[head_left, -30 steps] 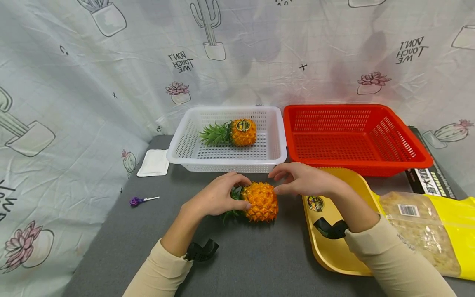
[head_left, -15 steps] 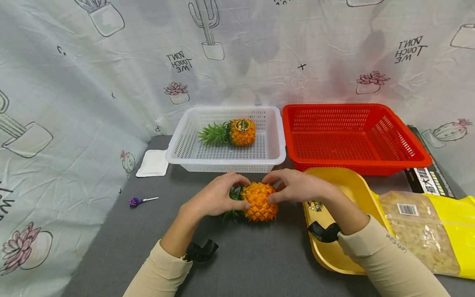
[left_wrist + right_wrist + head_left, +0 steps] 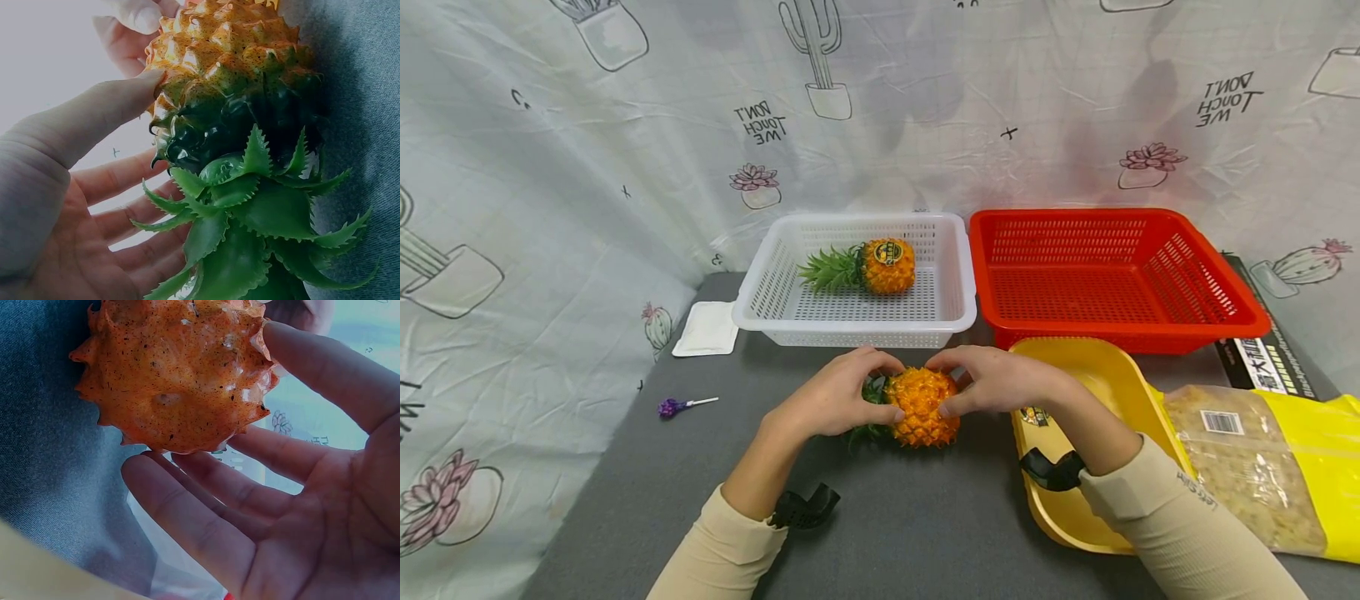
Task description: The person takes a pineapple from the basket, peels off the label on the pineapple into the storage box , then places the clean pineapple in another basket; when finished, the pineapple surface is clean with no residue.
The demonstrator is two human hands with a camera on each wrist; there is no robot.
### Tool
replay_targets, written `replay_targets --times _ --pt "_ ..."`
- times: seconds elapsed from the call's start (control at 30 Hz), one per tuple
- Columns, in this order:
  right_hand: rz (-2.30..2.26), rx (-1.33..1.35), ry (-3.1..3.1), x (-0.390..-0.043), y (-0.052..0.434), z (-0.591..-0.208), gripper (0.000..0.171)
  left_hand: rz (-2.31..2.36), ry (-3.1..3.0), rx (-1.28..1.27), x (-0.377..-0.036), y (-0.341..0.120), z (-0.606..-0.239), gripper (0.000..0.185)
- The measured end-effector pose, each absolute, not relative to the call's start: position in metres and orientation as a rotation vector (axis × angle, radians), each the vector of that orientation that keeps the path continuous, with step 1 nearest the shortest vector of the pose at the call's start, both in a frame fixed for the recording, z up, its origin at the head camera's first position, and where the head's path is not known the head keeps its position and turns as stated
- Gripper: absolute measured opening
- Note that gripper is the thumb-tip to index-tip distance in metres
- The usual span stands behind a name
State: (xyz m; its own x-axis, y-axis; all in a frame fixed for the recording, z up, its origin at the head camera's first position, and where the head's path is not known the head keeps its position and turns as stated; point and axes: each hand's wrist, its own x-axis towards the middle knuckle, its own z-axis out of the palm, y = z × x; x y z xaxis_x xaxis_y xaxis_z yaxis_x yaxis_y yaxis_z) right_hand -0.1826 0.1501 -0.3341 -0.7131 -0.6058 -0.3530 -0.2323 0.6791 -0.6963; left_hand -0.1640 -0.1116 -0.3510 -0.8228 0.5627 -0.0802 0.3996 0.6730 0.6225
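One pineapple (image 3: 889,266) already lies in the white basket (image 3: 958,292) at the tabletop's back edge. Left hand (image 3: 833,402) and right hand (image 3: 1000,382) grip the second pineapple (image 3: 922,407) mid-table, not yet lifted.

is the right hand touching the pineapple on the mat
Touching. The right wrist view shows the right hand with its thumb tip against the pineapple and its fingers under the edge.

This looks like a staged recording corner rather than a lived-in room. A creased cactus-print sheet (image 3: 625,150) hangs as backdrop behind a grey felt-covered table (image 3: 925,525) holding plastic baskets (image 3: 958,292)
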Motion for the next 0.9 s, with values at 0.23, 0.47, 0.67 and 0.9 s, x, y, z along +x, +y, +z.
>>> replay_targets --times 0.23,0.47,0.67,0.9 --pt "-0.78 -0.711 2.316 -0.181 0.151 -0.335 0.075 0.885 2.617 0.759 -0.164 -0.111 -0.35 0.057" --pt "-0.735 -0.783 2.365 -0.18 0.147 -0.336 0.08 0.885 2.619 0.758 -0.165 -0.112 -0.35 0.055" --pt "-0.741 -0.773 2.396 -0.179 0.14 -0.338 0.08 0.884 2.622 0.757 -0.166 -0.112 -0.351 0.055" --pt "-0.742 -0.776 2.407 -0.177 0.134 -0.339 0.079 0.893 2.618 0.762 -0.166 -0.112 -0.352 0.055"
